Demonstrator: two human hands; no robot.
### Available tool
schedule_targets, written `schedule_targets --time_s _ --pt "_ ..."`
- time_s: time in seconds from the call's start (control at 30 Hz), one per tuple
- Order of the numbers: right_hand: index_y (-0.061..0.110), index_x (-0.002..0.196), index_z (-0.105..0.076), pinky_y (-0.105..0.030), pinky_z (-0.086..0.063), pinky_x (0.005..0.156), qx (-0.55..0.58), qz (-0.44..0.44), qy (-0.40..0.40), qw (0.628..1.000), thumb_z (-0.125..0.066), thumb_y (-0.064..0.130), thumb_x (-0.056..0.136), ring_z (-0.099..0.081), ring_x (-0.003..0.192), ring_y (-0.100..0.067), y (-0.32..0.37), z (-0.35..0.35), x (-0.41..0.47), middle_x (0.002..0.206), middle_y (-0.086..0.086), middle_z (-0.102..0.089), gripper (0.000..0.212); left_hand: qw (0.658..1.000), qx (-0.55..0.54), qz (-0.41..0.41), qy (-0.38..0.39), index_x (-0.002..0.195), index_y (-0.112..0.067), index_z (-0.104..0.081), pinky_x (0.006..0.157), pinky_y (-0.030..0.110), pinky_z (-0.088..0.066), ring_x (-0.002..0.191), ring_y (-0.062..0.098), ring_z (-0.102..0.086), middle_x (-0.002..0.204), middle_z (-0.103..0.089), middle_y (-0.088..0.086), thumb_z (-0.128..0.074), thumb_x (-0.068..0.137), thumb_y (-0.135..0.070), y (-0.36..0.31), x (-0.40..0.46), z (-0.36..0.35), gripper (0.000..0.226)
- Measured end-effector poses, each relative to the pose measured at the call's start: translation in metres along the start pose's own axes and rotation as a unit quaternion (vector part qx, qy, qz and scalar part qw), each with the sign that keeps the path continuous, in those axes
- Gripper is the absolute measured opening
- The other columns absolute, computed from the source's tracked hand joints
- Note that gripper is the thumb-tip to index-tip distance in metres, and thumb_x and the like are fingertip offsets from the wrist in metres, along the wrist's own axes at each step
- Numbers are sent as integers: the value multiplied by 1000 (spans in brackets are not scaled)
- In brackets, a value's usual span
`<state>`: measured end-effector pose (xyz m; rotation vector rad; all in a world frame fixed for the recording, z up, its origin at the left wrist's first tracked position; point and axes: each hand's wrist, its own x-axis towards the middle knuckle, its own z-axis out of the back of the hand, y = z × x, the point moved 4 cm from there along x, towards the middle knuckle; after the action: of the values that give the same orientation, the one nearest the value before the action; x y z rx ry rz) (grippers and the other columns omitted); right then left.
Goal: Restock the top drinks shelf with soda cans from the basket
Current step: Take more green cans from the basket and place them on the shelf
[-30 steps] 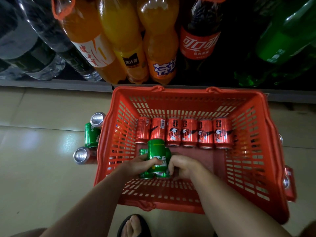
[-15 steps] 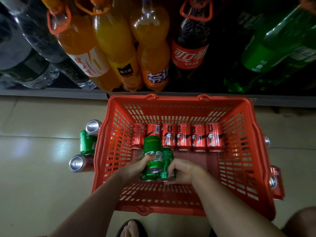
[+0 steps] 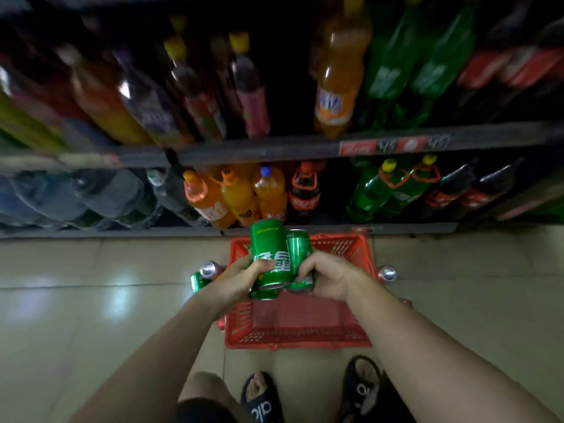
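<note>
A stack of green soda cans is clamped between both hands, high above the red basket on the floor. My left hand grips the stack's left side and my right hand presses its right side. The cans and my hands hide the inside of the basket, so I cannot see the red cans there. Ahead stand two shelf levels; the upper shelf edge carries tall bottles. No higher shelf shows.
Loose cans stand on the floor left of the basket and one to its right. Large orange, cola and green bottles fill the lowest shelf behind it. My slippered feet are near the basket's front edge. Beige tiles lie either side.
Both hands have lifted the green cans out of the basket and upward. The view has risen and tilted up, bringing a second shelf level into sight.
</note>
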<state>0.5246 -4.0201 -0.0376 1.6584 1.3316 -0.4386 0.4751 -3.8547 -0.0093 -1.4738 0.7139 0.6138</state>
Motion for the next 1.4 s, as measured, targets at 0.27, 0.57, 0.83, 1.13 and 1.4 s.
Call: schedule_targets --time_s 0.27,0.57,0.83,1.13,1.4 --pt "5 138 -51 -54 -56 90 -34 155 34 987 -46 -21 77 -69 103 -38 204 -168 -239 123 -22 -68 66 984 65 -164 17 128 -22 -63 75 26 -58 94 13 -75 120 -75 3 -74 63 -50 -267 -227 8 72" --pt "8 132 -56 -46 -60 80 -140 342 58 927 -48 -21 79 -70 98 -34 380 -335 -469 120 -20 -69 60 928 82 -363 19 121 -13 -66 81 33 -60 102 22 -74 112 -78 4 -75 66 -38 -501 -426 26 61" --pt "-2 125 -57 -44 -60 83 -263 519 -67 810 -69 -12 69 -71 100 -35 471 -420 -587 117 -26 -70 58 861 90 -499 33 136 -6 -60 103 54 -53 121 36 -67 128 -72 14 -72 66 -45 -623 -545 26 82" --pt "17 126 -50 -23 -58 63 -404 634 -298 588 -93 38 62 -60 90 -8 547 -462 -719 114 2 -56 80 791 145 -593 -46 106 -25 -67 84 28 -59 92 12 -75 97 -80 -9 -71 73 -43 -696 -607 12 38" --pt "15 130 -53 -28 -50 90 -423 667 -327 518 -90 31 70 -56 109 -16 636 -492 -755 119 3 -55 72 742 150 -628 -178 102 -36 -64 81 21 -52 89 -1 -71 104 -75 -13 -68 77 -58 -780 -633 14 34"
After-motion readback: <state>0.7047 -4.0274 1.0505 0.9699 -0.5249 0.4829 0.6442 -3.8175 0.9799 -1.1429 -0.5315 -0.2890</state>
